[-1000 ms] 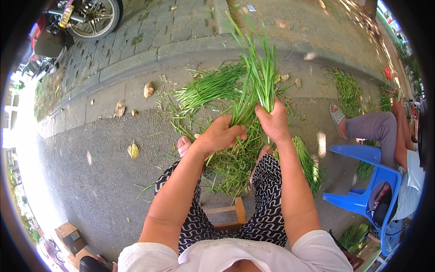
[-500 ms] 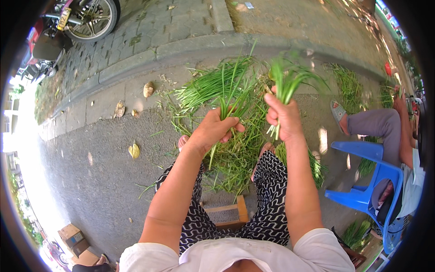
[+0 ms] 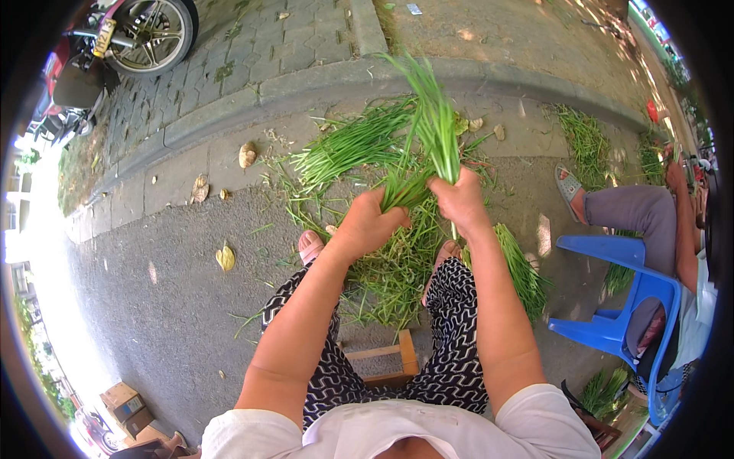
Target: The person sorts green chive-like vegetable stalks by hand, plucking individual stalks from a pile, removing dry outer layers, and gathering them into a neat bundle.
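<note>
My right hand (image 3: 462,200) is closed around the pale stem ends of a bunch of green chives (image 3: 437,130), whose slightly blurred tips point away from me. Beside it, my left hand (image 3: 371,222) is closed on some green chive leaves (image 3: 407,190) that slant toward the right hand. The two hands are close together, and their greens overlap. Just beyond the left hand, a pile of aligned chives (image 3: 355,141) lies on the ground. Loose, tangled chive leaves (image 3: 397,275) form a heap below my hands, between my feet.
More chives (image 3: 520,271) lie by my right foot. A blue plastic chair (image 3: 634,306) stands at right, where a seated person's leg (image 3: 623,210) shows. A curb (image 3: 306,84) crosses beyond; a motorcycle (image 3: 145,38) is parked far left. Cardboard boxes (image 3: 125,402) sit lower left.
My right hand has moved left and slightly nearer to me, bringing its bunch beside the left hand. The greens in my left hand now lean right.
</note>
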`<state>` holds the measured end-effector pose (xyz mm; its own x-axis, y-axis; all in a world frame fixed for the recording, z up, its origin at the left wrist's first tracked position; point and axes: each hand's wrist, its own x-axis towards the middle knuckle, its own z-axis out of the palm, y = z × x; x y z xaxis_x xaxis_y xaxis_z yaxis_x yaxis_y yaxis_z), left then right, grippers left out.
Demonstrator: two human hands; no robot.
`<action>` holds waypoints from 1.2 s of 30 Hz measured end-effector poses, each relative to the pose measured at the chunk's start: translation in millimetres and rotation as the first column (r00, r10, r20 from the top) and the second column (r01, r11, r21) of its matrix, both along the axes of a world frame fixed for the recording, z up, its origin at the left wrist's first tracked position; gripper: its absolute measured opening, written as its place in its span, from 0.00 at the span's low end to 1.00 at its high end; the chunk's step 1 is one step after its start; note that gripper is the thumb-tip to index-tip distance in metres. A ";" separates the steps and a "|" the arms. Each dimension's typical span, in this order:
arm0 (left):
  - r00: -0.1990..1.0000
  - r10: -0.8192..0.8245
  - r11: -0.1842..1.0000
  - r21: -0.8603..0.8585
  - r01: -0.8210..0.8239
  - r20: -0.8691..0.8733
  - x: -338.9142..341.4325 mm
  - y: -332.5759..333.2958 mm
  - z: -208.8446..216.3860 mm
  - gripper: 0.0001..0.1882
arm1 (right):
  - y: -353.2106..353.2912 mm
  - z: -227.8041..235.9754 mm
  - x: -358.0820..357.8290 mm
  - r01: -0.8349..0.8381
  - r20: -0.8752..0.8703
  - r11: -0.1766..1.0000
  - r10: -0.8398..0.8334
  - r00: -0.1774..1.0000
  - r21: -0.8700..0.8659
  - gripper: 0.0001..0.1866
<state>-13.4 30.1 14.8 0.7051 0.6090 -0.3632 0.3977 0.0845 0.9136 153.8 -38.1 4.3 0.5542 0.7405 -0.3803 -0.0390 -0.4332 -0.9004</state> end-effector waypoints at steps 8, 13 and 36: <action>0.808 0.574 0.647 -0.678 -0.350 0.130 -19.0 25.0 -4.9 0.11 | -14.0 13.4 37.1 0.417 -0.514 0.899 -0.297 0.804 0.132 0.10; 0.698 0.689 0.474 -0.850 -0.228 0.197 -6.2 21.8 -7.4 0.13 | -3.3 14.6 -25.3 -0.005 -0.596 0.990 0.089 0.798 0.141 0.13; 0.776 0.622 0.639 -0.638 -0.430 0.099 -38.4 29.8 -0.7 0.12 | 5.6 29.1 -23.5 -0.088 -0.599 0.965 0.223 0.769 0.246 0.13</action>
